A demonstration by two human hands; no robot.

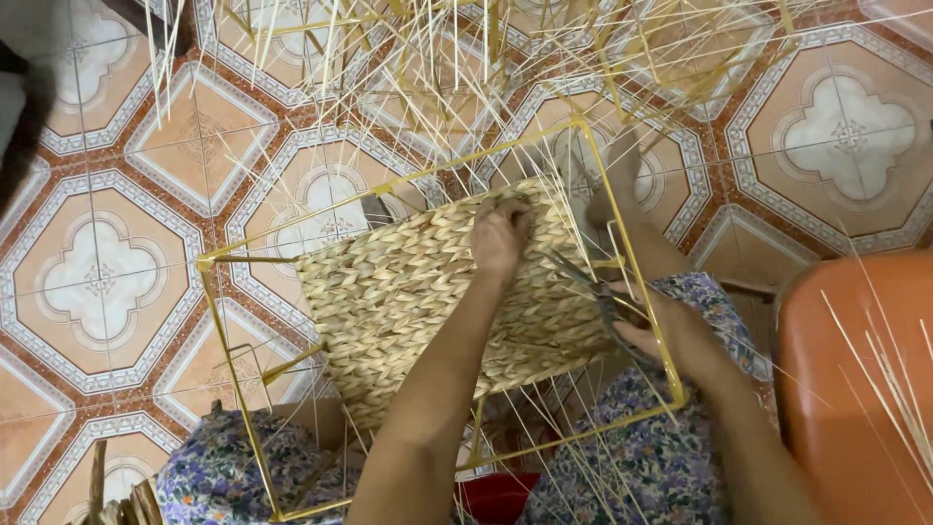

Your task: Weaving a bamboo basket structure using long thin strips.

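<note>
A yellow metal wire frame (219, 321) rests across my lap, tilted. Its base is a woven straw-coloured panel (408, 292). Many thin pale stakes (428, 68) stick out from the far side of the frame. My left hand (501, 236) pinches the weave near the panel's upper right corner. My right hand (671, 331) sits at the frame's right side and holds grey scissors (593, 287), their blades pointing toward the left hand.
The floor has patterned orange and white tiles (97, 277). An orange plastic object (855, 379) stands at the right with thin stakes across it. My floral-print clothing (632, 457) covers my knees. A red object (496, 494) lies below the frame. My foot (612, 185) shows beyond the frame.
</note>
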